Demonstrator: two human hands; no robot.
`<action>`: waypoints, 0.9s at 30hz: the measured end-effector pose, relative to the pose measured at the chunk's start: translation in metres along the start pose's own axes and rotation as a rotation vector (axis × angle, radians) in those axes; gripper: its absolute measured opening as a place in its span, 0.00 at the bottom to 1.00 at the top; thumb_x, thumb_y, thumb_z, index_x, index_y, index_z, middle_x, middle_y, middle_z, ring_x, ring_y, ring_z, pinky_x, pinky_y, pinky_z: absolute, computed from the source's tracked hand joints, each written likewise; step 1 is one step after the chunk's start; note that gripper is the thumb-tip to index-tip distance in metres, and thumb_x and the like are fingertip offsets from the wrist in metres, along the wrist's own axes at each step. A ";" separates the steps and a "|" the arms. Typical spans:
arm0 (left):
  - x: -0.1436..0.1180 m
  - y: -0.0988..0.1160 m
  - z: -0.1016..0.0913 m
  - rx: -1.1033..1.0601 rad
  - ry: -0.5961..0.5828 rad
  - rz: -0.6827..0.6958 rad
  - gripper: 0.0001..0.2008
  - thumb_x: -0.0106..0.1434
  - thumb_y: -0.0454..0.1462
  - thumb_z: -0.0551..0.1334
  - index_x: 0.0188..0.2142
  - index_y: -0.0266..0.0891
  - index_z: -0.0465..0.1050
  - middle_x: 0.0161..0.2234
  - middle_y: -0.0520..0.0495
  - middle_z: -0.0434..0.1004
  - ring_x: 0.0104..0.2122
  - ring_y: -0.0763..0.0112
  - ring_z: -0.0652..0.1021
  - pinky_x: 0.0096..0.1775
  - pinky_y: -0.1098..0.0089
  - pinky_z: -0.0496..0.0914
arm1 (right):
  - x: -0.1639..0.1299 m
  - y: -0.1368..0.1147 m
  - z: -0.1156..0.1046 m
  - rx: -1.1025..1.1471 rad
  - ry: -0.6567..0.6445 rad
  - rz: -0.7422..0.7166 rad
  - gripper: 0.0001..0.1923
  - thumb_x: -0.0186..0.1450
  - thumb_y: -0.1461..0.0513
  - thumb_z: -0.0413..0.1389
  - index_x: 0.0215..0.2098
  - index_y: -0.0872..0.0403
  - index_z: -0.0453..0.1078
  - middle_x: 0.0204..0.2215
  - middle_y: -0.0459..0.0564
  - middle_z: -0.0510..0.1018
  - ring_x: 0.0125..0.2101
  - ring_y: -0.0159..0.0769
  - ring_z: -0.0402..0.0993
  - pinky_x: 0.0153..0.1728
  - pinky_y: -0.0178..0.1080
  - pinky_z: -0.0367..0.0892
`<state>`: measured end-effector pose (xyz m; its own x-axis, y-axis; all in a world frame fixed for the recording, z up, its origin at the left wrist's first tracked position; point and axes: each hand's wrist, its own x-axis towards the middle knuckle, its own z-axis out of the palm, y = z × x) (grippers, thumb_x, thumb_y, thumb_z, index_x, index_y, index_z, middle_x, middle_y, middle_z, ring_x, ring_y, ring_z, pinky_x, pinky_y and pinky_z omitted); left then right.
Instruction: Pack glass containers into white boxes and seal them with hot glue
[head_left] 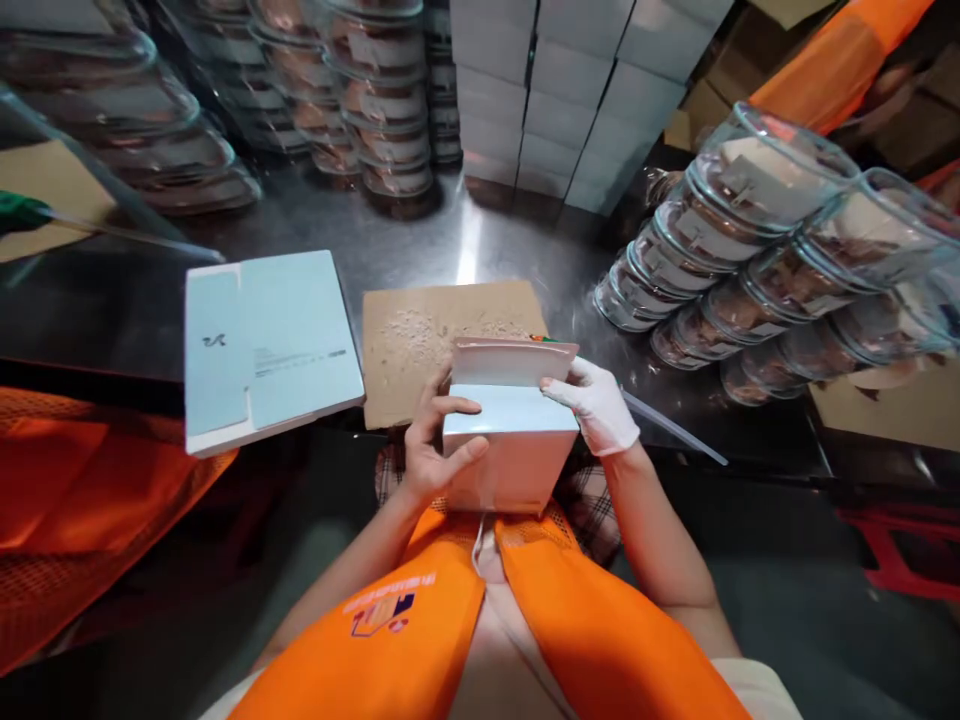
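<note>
Both hands grip small white box (512, 450): bare left hand (433, 440) on its left side, gloved right hand (598, 402) at top right by raised flap. Cardboard sheet (420, 340) just beyond grip; flat box stack (266, 345) left of it.

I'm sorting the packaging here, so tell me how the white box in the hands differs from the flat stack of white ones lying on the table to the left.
The held box is folded up into a block with its top flap standing open; the flat stack lies unfolded as sheets. The held box is gripped by the bare left hand and the gloved right hand; the flat stack rests untouched on the metal table. The flat stack shows small print, the held box none. Both are pale white card.
</note>
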<state>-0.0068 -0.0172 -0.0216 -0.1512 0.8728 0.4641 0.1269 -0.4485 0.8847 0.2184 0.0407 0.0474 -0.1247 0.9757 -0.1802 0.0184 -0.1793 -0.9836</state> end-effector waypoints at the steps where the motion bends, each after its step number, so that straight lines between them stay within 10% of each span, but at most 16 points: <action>1: -0.001 -0.002 0.001 -0.047 0.029 -0.023 0.24 0.62 0.56 0.71 0.44 0.42 0.73 0.54 0.38 0.78 0.58 0.51 0.79 0.57 0.56 0.73 | -0.001 0.005 -0.002 0.007 0.002 -0.016 0.31 0.50 0.44 0.76 0.45 0.53 0.82 0.44 0.51 0.87 0.45 0.44 0.82 0.49 0.44 0.77; 4: 0.000 -0.008 0.002 -0.282 0.070 -0.029 0.32 0.64 0.52 0.72 0.60 0.50 0.62 0.50 0.43 0.80 0.56 0.54 0.82 0.57 0.55 0.75 | -0.010 0.015 -0.017 -0.074 -0.176 -0.201 0.39 0.55 0.31 0.66 0.48 0.52 0.83 0.53 0.57 0.83 0.54 0.50 0.79 0.57 0.49 0.74; 7: 0.004 -0.011 -0.001 -0.350 0.015 0.018 0.21 0.66 0.48 0.72 0.55 0.52 0.70 0.44 0.48 0.79 0.53 0.57 0.83 0.57 0.53 0.75 | -0.024 0.013 -0.026 -0.241 -0.402 -0.427 0.41 0.59 0.29 0.61 0.55 0.48 0.81 0.66 0.60 0.75 0.66 0.54 0.71 0.66 0.55 0.66; 13: 0.002 -0.001 -0.006 -0.232 -0.045 -0.018 0.14 0.66 0.50 0.71 0.35 0.43 0.78 0.43 0.45 0.77 0.52 0.56 0.81 0.57 0.49 0.76 | -0.039 0.004 -0.012 -0.516 -0.389 -0.699 0.17 0.72 0.56 0.63 0.58 0.45 0.77 0.62 0.58 0.78 0.60 0.45 0.77 0.62 0.51 0.71; 19: 0.007 0.010 -0.010 -0.172 -0.075 -0.023 0.14 0.66 0.49 0.70 0.34 0.43 0.78 0.39 0.46 0.80 0.50 0.57 0.82 0.58 0.49 0.76 | -0.041 0.015 -0.018 -0.491 -0.329 -0.617 0.18 0.72 0.48 0.61 0.56 0.45 0.75 0.67 0.58 0.72 0.64 0.49 0.73 0.64 0.55 0.68; 24: 0.033 0.023 -0.024 -0.182 0.552 0.011 0.11 0.64 0.44 0.73 0.39 0.46 0.75 0.43 0.53 0.82 0.50 0.63 0.82 0.60 0.55 0.74 | -0.073 0.037 -0.017 -0.388 0.202 -0.422 0.41 0.57 0.28 0.61 0.51 0.49 0.75 0.45 0.54 0.81 0.38 0.43 0.80 0.42 0.44 0.78; 27: 0.033 0.023 -0.014 -0.267 0.737 -0.019 0.09 0.67 0.45 0.71 0.43 0.51 0.74 0.46 0.57 0.82 0.50 0.69 0.80 0.61 0.61 0.73 | -0.094 0.044 -0.005 -0.371 0.133 -0.289 0.35 0.58 0.29 0.60 0.34 0.50 0.78 0.27 0.48 0.79 0.26 0.39 0.74 0.30 0.41 0.75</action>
<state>-0.0225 -0.0016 0.0142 -0.7744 0.5697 0.2753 -0.1081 -0.5477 0.8296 0.2356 -0.0580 0.0215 -0.0492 0.9909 0.1254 0.3568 0.1347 -0.9244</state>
